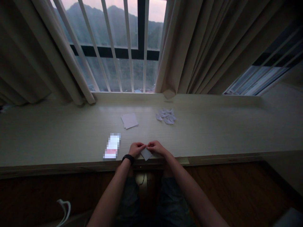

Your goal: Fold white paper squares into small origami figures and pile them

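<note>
You have both hands close together at the front edge of the long pale counter (208,132). Your left hand (136,149) pinches the small white paper piece (146,154) near its upper corner, and your right hand (155,148) pinches it from the other side. Your fingertips cover that corner, so how the paper is layered there cannot be made out. The rest of it shows as a pointed shape, its lower corner toward you.

A black wristband (128,158) circles your left wrist; its face, if any, is too dark to read. Ahead of your hands and to the left, a stack of white squares (130,120) lies slightly fanned, the lower sheets mostly hidden. Ahead and to the right sits a loose cluster of folded paper pieces (167,116), overlapping so that you cannot count them. To the left of your left hand, a bright phone-shaped item (112,146) is blurred into blocks. Below, your legs fade into shadow, and a pale strap (65,210) is partly cut off.
</note>
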Motion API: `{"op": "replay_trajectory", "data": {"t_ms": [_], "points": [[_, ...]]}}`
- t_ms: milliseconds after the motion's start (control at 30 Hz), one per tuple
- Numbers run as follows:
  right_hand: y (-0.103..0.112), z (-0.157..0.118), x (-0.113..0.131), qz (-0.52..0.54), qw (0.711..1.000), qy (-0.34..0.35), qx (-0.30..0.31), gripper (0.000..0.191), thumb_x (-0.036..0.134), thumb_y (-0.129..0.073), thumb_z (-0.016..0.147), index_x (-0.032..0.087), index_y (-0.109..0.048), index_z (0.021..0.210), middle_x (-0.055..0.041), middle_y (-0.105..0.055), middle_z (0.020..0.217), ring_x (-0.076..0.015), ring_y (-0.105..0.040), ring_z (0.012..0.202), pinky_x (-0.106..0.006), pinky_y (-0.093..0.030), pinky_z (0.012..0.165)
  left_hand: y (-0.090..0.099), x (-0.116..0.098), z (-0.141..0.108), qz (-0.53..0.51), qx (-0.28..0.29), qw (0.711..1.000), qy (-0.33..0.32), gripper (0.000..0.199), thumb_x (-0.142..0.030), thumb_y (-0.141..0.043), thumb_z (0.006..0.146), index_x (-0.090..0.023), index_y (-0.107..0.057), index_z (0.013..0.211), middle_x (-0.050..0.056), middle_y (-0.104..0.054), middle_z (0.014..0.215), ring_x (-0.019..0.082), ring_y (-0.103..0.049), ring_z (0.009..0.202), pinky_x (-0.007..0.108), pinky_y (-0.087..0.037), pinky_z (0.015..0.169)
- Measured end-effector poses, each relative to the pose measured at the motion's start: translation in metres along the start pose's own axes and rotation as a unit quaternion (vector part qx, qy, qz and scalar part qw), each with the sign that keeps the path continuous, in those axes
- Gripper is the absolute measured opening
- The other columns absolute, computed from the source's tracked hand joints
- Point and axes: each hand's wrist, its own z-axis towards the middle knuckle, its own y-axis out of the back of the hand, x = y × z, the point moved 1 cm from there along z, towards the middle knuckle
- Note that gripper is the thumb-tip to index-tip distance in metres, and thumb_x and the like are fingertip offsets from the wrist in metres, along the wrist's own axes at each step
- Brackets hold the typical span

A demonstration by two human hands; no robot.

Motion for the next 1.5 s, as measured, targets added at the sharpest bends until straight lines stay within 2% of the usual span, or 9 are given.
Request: {"op": "replay_trajectory", "data": {"t_ms": [133,333,400,733,967,1100,1200,1367,1500], "points": [[0.001,0.002,-0.006,0.025,0.999,-0.022,-0.005,0.020,0.031,-0.068,0.061,0.012,-0.066,0.066,0.0028,-0.055,0.052,-0.0083,-0.045,0.048,-0.020,-0.033,0.049,-0.004,0.000,0.002,0.051,0.010,0.998,-0.026,0.033,-0.045,-0.059,0.072,-0.013,-0.069,0.070,0.005,-0.064,0.065,0.015,-0.056,0.060,0.023,-0.038,0.053],[0.007,-0.001,-0.002,0.031,0.995,-0.067,0.064,0.014,0.024,-0.067,0.057,0.013,-0.067,0.066,0.0034,-0.055,0.050,-0.0078,-0.043,0.046,-0.020,-0.030,0.047,-0.001,-0.005,0.009,0.064,0.171,0.983,0.008,0.029,-0.042,-0.057,0.072,-0.015,-0.067,0.073,0.001,-0.059,0.062,0.014,-0.052,0.057,0.021,-0.035,0.049],[0.008,-0.001,0.001,0.026,0.994,-0.078,0.074,0.013,0.022,-0.067,0.056,0.013,-0.068,0.066,0.0031,-0.056,0.050,-0.0078,-0.043,0.045,-0.020,-0.030,0.046,0.001,-0.005,0.010,0.053,0.194,0.980,0.010,0.030,-0.042,-0.057,0.072,-0.015,-0.066,0.078,0.001,-0.060,0.066,0.014,-0.052,0.058,0.021,-0.035,0.049],[0.010,0.001,0.009,0.067,0.991,-0.103,0.048,0.010,0.019,-0.067,0.056,0.011,-0.066,0.062,0.0009,-0.058,0.047,-0.0097,-0.049,0.042,-0.022,-0.039,0.045,0.000,0.013,0.018,0.129,0.089,0.986,-0.052,0.030,-0.044,-0.046,0.080,-0.017,-0.053,0.068,-0.001,-0.050,0.063,0.013,-0.045,0.057,0.023,-0.032,0.051],[0.044,-0.026,0.003,0.068,0.983,-0.125,0.116,0.021,0.028,-0.070,0.061,0.009,-0.068,0.070,-0.0092,-0.070,0.067,-0.0164,-0.064,0.055,-0.025,-0.049,0.053,0.006,0.013,0.021,0.101,0.015,0.994,-0.043,0.032,-0.044,-0.044,0.081,-0.017,-0.049,0.067,-0.002,-0.047,0.062,0.012,-0.042,0.059,0.023,-0.031,0.054],[0.051,-0.029,-0.002,0.106,0.990,-0.091,0.014,0.028,0.034,-0.071,0.065,0.011,-0.067,0.081,-0.0101,-0.071,0.076,-0.0164,-0.066,0.064,-0.025,-0.051,0.058,0.006,0.015,0.021,0.059,-0.051,0.997,-0.029,0.034,-0.047,-0.044,0.081,-0.017,-0.050,0.068,-0.003,-0.046,0.062,0.012,-0.042,0.060,0.023,-0.031,0.054],[0.033,-0.018,-0.002,0.108,0.992,-0.040,-0.045,0.036,0.041,-0.068,0.069,0.016,-0.064,0.095,-0.0054,-0.069,0.079,-0.0153,-0.064,0.064,-0.025,-0.050,0.056,0.001,0.015,0.020,0.058,-0.049,0.997,-0.033,0.036,-0.049,-0.046,0.080,-0.016,-0.053,0.068,-0.003,-0.048,0.061,0.012,-0.043,0.059,0.022,-0.032,0.054],[0.009,0.000,-0.006,-0.021,0.994,0.002,-0.108,0.027,0.041,-0.063,0.071,0.014,-0.062,0.065,0.0014,-0.055,0.050,-0.0106,-0.049,0.046,-0.021,-0.038,0.045,0.000,0.011,0.016,0.078,-0.042,0.995,-0.045,0.037,-0.048,-0.048,0.080,-0.014,-0.061,0.074,0.000,-0.057,0.065,0.013,-0.049,0.063,0.023,-0.036,0.057],[0.012,0.002,-0.012,-0.081,0.990,0.028,-0.114,0.027,0.039,-0.059,0.072,0.014,-0.062,0.063,0.0016,-0.055,0.052,-0.0104,-0.047,0.050,-0.021,-0.035,0.048,0.002,0.004,0.011,0.096,0.024,0.994,-0.048,0.038,-0.047,-0.052,0.077,-0.013,-0.067,0.079,0.004,-0.064,0.071,0.016,-0.053,0.066,0.024,-0.039,0.060]]}}
